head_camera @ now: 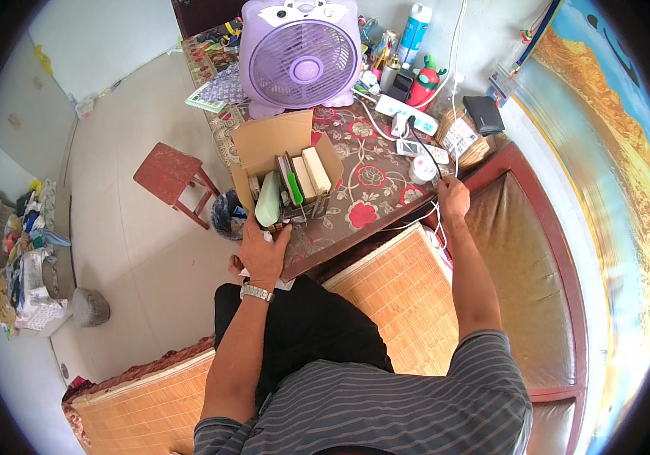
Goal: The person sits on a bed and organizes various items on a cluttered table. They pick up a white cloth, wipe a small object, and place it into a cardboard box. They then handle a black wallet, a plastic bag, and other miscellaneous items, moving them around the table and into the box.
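My right hand is at the table's right edge, closed around a black cable. This cable runs up to a plug in the white power strip. My left hand, thumb and fingers spread, is at the near left table corner, beside an open cardboard box. Something white shows by its fingers, and whether it grips anything is unclear. In the box stand a pale green case, a bright green item and cream-coloured boxes. A white round jar sits near my right hand.
A purple fan stands at the table's back. Behind the power strip are a blue spray can and a red bottle. Left on the floor are a red stool and a bin. White cords hang by my right hand.
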The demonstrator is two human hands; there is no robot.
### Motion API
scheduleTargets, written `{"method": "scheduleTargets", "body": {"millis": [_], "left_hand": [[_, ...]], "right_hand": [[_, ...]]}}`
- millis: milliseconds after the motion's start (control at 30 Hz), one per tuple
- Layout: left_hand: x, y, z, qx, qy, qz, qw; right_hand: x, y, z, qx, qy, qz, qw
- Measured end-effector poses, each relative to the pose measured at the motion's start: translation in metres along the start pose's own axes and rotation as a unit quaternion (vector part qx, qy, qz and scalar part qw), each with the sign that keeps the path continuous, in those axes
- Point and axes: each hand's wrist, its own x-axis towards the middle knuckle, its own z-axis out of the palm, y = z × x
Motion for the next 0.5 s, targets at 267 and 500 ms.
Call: {"method": "scheduleTargets", "body": {"millis": [267, 500], "left_hand": [[0.000, -0.003, 0.001, 0.020, -0.008, -0.003, 1.000], [-0.001, -0.004, 0.003, 0.030, -0.004, -0.004, 1.000]], "right_hand": [[-0.019, -0.016, 0.003, 0.101, 0.061, -0.043, 0.992], [-0.033, -0.028, 0.015, 0.117, 0.105, -0.132, 0.979]]}}
